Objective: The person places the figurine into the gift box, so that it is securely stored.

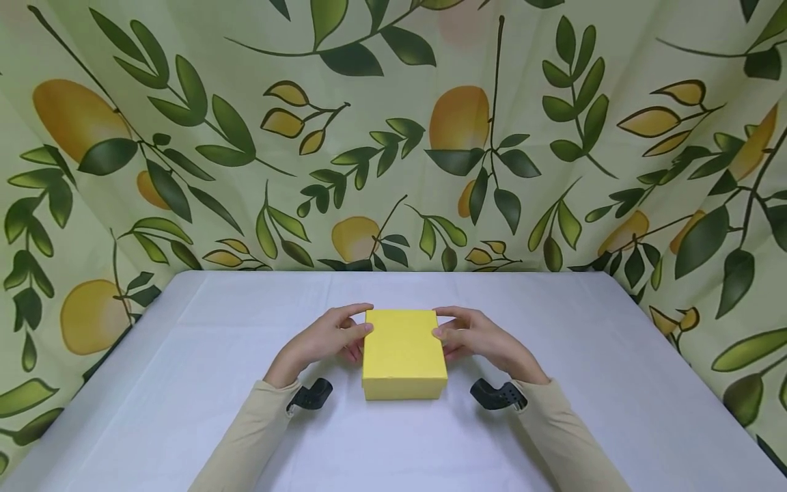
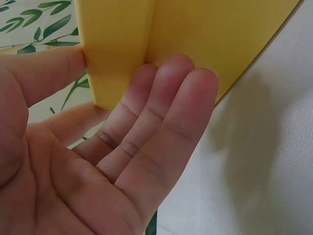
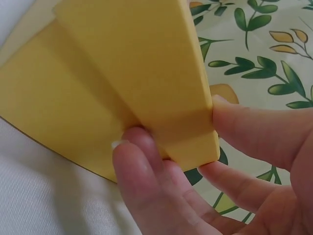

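Note:
A yellow lidded box (image 1: 404, 352) is at the middle of the white table, between the two hands. My left hand (image 1: 328, 336) grips the lid (image 2: 115, 44) at its left side, thumb on the upper edge and index finger at the far corner. Its other fingertips lie close against the lower part of the box (image 2: 210, 36). On the opposite side my right hand (image 1: 481, 338) holds the lid (image 3: 146, 73) the same way, its lower fingers beside the box wall (image 3: 58, 88). In both wrist views the box wall shows below the lid's edge.
A white cloth (image 1: 246, 321) covers the table. Behind it hangs a curtain (image 1: 381, 171) printed with leaves and fruit. Black devices, one at the left wrist (image 1: 313, 394) and one at the right wrist (image 1: 492, 394), stick out toward the box.

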The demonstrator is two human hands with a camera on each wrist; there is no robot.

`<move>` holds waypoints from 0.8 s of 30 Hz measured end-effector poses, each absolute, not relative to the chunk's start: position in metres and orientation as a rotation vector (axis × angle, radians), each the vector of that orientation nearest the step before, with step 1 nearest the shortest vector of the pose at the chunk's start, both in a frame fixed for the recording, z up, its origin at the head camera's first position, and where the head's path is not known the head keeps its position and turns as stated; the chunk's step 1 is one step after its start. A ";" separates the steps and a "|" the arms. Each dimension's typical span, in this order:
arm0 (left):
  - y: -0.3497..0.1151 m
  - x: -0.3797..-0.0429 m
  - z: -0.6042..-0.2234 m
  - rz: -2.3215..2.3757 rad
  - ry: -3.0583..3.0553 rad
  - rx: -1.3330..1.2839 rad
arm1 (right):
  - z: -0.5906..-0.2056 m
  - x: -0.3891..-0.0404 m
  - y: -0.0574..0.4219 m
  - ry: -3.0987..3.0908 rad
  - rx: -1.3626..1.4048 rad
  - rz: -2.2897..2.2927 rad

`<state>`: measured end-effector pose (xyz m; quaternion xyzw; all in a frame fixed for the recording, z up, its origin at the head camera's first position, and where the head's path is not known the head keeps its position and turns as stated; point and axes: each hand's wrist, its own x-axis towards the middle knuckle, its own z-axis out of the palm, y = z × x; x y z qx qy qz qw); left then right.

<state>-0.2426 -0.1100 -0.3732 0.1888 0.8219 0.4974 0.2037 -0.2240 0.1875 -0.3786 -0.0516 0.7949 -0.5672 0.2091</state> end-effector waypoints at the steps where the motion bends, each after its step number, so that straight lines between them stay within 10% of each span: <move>1: -0.110 -0.243 -0.373 1.384 2.291 0.526 | -0.379 -0.224 0.187 2.211 -0.148 -1.577; 24: -0.112 -0.244 -0.372 1.312 2.692 0.473 | -0.374 -0.233 0.198 2.753 -0.255 -1.245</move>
